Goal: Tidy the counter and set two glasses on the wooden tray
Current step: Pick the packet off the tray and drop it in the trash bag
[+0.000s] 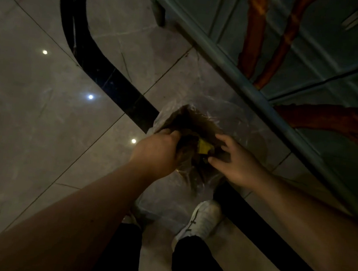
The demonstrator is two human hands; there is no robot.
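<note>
I look down at the floor in dim light. A clear plastic bag (199, 124) with dark rubbish and a yellow piece (204, 148) inside hangs between my hands. My left hand (157, 149) grips the bag's left rim with closed fingers. My right hand (235, 161) pinches the bag's right edge with thumb and fingers. No glasses, wooden tray or countertop are in view.
A teal panelled counter front (293, 48) with orange-brown painted streaks runs along the right. The glossy tiled floor (43, 110) has a curved black inlay band (89, 53). My white shoe (202, 220) and dark trouser legs stand below the bag.
</note>
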